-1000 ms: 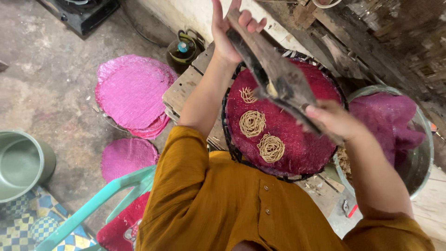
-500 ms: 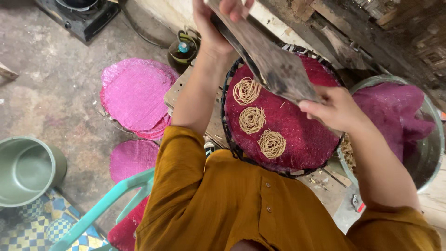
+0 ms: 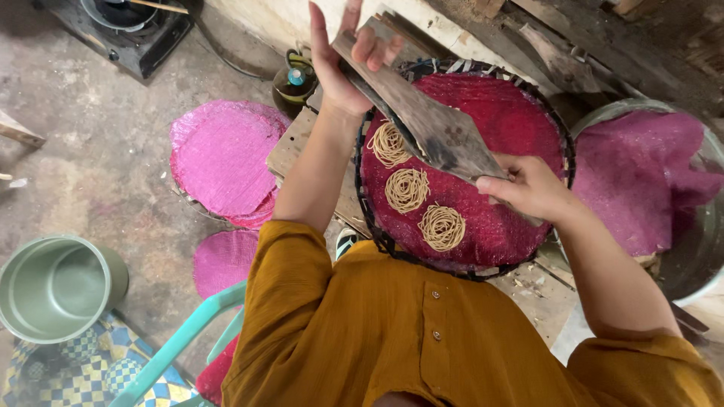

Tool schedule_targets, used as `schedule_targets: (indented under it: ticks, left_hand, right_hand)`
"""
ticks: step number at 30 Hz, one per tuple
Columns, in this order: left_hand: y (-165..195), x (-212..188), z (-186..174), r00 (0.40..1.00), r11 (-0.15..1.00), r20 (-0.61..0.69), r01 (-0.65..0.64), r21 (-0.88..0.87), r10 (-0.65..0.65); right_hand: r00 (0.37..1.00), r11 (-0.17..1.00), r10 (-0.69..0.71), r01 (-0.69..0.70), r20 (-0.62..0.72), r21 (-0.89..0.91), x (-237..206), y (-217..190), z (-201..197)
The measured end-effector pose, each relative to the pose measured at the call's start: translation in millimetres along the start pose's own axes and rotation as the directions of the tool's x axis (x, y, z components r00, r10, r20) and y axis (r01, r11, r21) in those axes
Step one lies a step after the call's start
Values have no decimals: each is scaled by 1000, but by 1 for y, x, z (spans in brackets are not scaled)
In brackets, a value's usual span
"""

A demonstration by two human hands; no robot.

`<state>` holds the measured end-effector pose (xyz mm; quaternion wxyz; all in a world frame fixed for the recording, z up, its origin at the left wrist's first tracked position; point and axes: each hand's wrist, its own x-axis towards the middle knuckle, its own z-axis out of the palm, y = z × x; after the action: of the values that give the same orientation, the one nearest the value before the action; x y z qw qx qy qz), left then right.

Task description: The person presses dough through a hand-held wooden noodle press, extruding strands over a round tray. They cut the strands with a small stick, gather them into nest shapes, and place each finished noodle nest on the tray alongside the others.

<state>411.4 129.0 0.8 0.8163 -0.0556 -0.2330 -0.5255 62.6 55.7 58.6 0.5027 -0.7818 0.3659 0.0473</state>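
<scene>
both hands are gripping a wooden press [image 3: 430,124] — a long dark board slanting over a round tray [image 3: 558,143]. the left hand [image 3: 343,64] is closing around its far end, thumb on one side and fingers curling over the top edge. the right hand [image 3: 528,187] is pinching its near end, fingers wrapping the lower corner. just under the board, between the two grips, three noodle coils [image 3: 407,188] are lying in a row on the tray's magenta mesh, apart from one another; the topmost is partly hidden by the board. right of the right hand, a metal basin [image 3: 701,226] is holding pink mesh sheets. left of the left arm, pink mats [image 3: 222,158] are stacking up on the floor, well apart from the grip, and a green pot [image 3: 56,286] is sitting farther left.
</scene>
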Motion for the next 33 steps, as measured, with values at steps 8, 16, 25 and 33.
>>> schedule_targets:
  ticks: [8, 16, 25, 33]
  left_hand:
    - [-9, 21, -17, 993, 993, 41, 113, -44, -111]
    - [-16, 62, 8, 994, 998, 81, 65, 24, -67]
    - [-58, 59, -10, 993, 997, -91, 71, 15, -69]
    - [-79, 46, -1, 958, 992, -257, 123, -22, -125]
  right_hand:
    - [986, 986, -164, 164, -11, -18, 26, 42, 2]
    - [992, 991, -126, 126, 16, 44, 9, 42, -22]
    - [992, 989, 123, -122, -10, 81, -6, 37, -38]
    - [977, 977, 177, -189, -119, -100, -40, 27, -49]
